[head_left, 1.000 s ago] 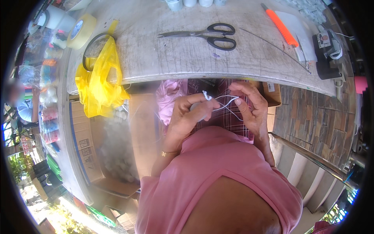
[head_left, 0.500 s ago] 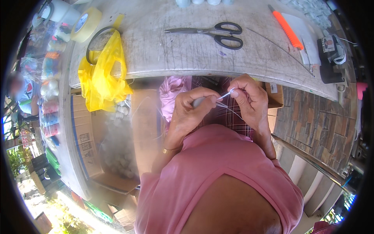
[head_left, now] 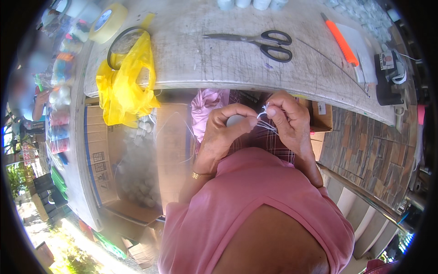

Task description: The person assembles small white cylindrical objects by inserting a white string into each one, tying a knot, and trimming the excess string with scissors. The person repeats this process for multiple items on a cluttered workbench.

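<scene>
My left hand [head_left: 224, 130] is closed round a small, round, greyish-white piece [head_left: 235, 120], mostly hidden by the fingers. Its thumb and forefinger also pinch white string [head_left: 262, 113]. Across from it, my right hand [head_left: 290, 122] grips the same string between thumb and fingertips. A small loop stands up between the two hands, and several loose strands hang below. Both hands are held over my lap, just off the table's near edge. What the round piece is exactly, I cannot tell.
On the worn table [head_left: 191, 68] lie black-handled scissors [head_left: 262, 43], an orange cutter [head_left: 341, 42], a thin rod [head_left: 335, 61] and a tape roll [head_left: 108, 23]. A yellow plastic bag [head_left: 130, 84] hangs over the edge above a cardboard box [head_left: 175, 137] of whitish round pieces.
The string, stretched between my hands before, now bends into a small loop. More of the round piece shows in my left hand. The view has shifted slightly.
</scene>
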{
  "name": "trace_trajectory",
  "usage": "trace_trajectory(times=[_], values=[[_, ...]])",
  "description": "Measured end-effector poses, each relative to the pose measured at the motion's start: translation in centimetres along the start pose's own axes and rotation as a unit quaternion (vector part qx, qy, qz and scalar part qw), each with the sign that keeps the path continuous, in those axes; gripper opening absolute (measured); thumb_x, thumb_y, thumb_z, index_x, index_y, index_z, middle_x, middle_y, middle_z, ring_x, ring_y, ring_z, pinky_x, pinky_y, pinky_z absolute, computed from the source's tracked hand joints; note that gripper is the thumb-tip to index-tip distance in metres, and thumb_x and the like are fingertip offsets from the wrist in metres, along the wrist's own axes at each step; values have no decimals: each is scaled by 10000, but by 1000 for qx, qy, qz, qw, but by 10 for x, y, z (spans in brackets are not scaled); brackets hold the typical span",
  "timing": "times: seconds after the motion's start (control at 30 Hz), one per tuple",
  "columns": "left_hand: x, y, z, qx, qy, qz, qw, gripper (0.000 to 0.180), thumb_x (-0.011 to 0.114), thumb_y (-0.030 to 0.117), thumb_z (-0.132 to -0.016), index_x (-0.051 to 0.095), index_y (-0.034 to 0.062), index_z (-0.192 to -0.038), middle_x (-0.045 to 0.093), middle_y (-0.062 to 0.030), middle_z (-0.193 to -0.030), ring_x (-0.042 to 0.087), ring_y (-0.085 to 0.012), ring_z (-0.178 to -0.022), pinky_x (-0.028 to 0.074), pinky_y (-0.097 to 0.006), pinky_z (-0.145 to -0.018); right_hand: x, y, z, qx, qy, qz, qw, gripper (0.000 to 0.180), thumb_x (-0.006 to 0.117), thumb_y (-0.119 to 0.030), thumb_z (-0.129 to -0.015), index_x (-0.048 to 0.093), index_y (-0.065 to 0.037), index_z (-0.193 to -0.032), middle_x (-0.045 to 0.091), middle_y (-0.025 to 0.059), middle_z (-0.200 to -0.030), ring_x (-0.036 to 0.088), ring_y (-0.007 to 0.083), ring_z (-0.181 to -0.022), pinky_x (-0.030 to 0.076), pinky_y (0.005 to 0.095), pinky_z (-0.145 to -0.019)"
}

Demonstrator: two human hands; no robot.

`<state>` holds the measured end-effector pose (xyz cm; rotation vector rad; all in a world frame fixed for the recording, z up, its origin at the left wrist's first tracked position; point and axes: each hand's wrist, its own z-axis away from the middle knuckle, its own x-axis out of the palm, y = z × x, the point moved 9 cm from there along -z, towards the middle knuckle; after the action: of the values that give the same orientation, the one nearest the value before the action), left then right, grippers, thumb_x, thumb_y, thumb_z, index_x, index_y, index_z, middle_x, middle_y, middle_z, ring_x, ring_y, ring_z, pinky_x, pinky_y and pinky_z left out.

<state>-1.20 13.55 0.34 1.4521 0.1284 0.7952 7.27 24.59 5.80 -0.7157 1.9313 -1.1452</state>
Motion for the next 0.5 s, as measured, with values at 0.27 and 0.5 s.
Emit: trace_trajectory(times=[0.27, 0.5], values=[[-25, -10, 4, -1, 87, 28, 996, 60, 704, 52, -826, 700, 20, -878, 618, -3, -693, 530, -47, -592, 390, -189, -514, -10, -35, -36, -158, 32, 219, 962, 79, 618, -30, -855, 604, 6, -924, 616, 108, -895, 594, 241, -804, 470, 327, -723], [-53, -4, 12, 29, 155, 135, 978, 67, 680, 43, -850, 684, 8, -908, 630, -60, -695, 568, -93, -579, 430, -217, -495, -6, -19, -79, -193, 17, 426, 884, 213, 609, -23, -805, 653, -35, -1013, 622, 136, -1054, 568, 321, -1018, 447, 423, -867]])
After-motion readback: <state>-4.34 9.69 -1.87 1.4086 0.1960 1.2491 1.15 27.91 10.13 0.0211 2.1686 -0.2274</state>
